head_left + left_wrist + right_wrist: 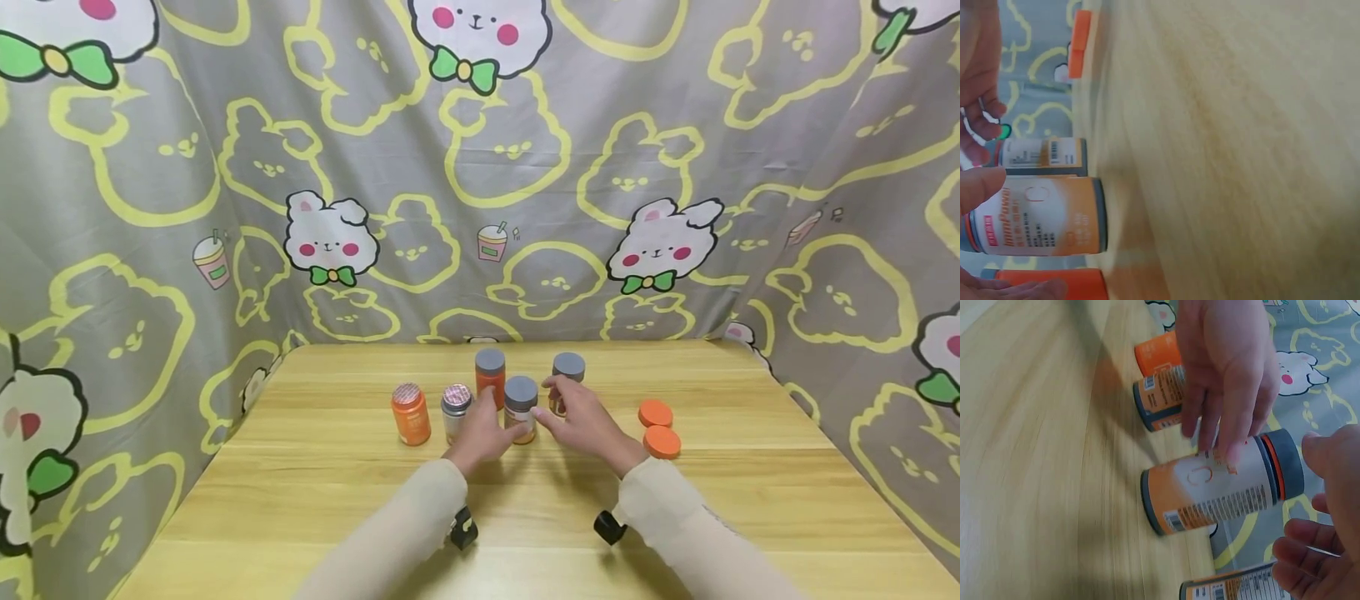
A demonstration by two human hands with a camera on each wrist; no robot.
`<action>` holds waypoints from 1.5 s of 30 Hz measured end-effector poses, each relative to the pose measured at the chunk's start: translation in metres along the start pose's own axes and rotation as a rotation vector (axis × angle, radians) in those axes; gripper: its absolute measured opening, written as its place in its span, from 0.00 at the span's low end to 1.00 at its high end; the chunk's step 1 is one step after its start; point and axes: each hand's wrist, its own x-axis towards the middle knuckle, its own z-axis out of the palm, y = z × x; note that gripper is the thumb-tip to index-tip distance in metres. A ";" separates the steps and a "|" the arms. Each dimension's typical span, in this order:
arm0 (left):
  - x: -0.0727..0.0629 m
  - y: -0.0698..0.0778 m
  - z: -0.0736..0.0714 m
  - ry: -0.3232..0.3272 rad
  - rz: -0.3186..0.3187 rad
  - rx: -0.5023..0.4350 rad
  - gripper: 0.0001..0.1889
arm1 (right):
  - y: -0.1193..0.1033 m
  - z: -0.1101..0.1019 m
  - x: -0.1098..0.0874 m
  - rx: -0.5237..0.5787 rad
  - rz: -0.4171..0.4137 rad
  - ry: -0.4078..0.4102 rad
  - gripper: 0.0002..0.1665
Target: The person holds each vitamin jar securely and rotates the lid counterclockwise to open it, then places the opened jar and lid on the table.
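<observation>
Head view: a smooth cylindrical grey-capped bottle [521, 397] stands between left hand [480, 431] and right hand [583, 417], both loosely open; left of it, a foil-topped grey jar [454, 407], partly hand-covered; right of it, flat orange lids [662, 442]

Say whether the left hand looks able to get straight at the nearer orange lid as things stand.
Probably not straight across: in the head view, the front grey-capped jar and the right hand lie between the left hand and the nearer orange lid.
</observation>
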 end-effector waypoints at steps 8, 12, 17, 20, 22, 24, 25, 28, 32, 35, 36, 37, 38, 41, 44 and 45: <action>0.008 -0.006 0.009 -0.029 0.035 -0.025 0.40 | 0.004 0.010 0.010 0.031 0.016 -0.082 0.34; 0.009 -0.005 0.010 -0.010 0.070 0.004 0.36 | 0.007 0.014 0.011 0.045 -0.001 -0.089 0.36; 0.012 -0.007 0.013 -0.004 0.069 0.036 0.31 | 0.005 0.013 0.009 0.048 -0.003 -0.087 0.36; 0.010 -0.007 0.012 -0.020 0.087 0.043 0.30 | 0.003 0.012 0.007 0.059 -0.004 -0.092 0.36; 0.008 -0.006 0.011 -0.032 0.101 0.052 0.30 | 0.001 0.011 0.005 0.072 -0.002 -0.095 0.34; 0.005 -0.005 0.009 -0.045 0.108 0.064 0.30 | 0.000 0.009 0.003 0.091 -0.005 -0.098 0.33; 0.004 -0.004 0.008 -0.050 0.110 0.069 0.30 | -0.001 0.008 0.002 0.098 -0.007 -0.097 0.32; 0.001 -0.002 0.005 -0.057 0.127 0.085 0.30 | -0.002 0.006 -0.001 0.111 -0.024 -0.094 0.30; -0.005 -0.001 0.001 -0.063 0.168 0.131 0.30 | -0.002 0.005 -0.007 0.117 -0.047 -0.101 0.29; -0.011 0.001 -0.002 -0.064 0.214 0.186 0.30 | -0.004 0.005 -0.013 0.117 -0.060 -0.115 0.29; -0.013 0.002 -0.003 -0.066 0.231 0.207 0.30 | -0.004 0.005 -0.015 0.115 -0.064 -0.118 0.29; -0.015 0.003 -0.003 -0.068 0.246 0.228 0.30 | -0.005 0.005 -0.016 0.114 -0.068 -0.119 0.28; -0.018 0.005 -0.004 -0.071 0.260 0.245 0.29 | -0.006 0.005 -0.018 0.105 -0.073 -0.116 0.27; -0.023 0.011 -0.006 -0.085 0.292 0.296 0.27 | -0.010 0.005 -0.022 0.060 -0.077 -0.089 0.23; -0.027 0.017 -0.007 -0.103 0.306 0.344 0.26 | -0.012 0.005 -0.024 0.014 -0.067 -0.062 0.20; -0.028 0.018 -0.008 -0.109 0.308 0.359 0.26 | -0.013 0.005 -0.025 0.006 -0.060 -0.057 0.19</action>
